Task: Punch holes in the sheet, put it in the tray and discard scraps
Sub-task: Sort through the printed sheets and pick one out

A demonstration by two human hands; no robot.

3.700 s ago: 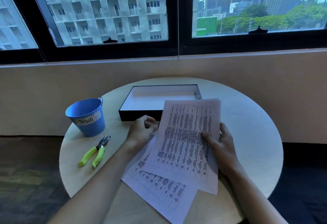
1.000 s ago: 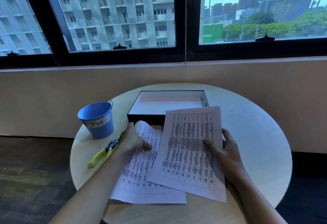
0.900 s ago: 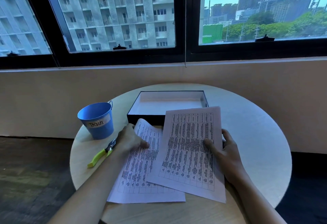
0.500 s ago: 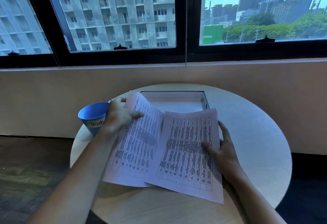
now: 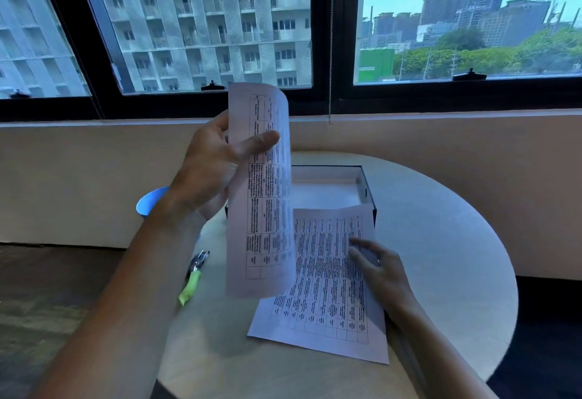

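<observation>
My left hand (image 5: 214, 165) holds a printed sheet (image 5: 261, 209) upright in the air above the table, thumb on its front, and the sheet curls at the top. A second printed sheet (image 5: 324, 298) lies flat on the round table, with the fingers of my right hand (image 5: 378, 269) resting on its right side. Behind both stands the black tray (image 5: 367, 190) with a white inside, partly hidden by the raised sheet. The hole punch (image 5: 193, 275) with green handles lies left of the sheets. My left forearm mostly hides the blue trash bucket (image 5: 151, 203).
The round pale table (image 5: 441, 272) ends near the wall under the window. Dark floor lies to the left and right of it. Bare tabletop shows right of the tray and in front of the flat sheet.
My left hand has lifted the left sheet off the table, up and away from the other sheet, until it stands upright. My right hand has stayed on the flat sheet.
</observation>
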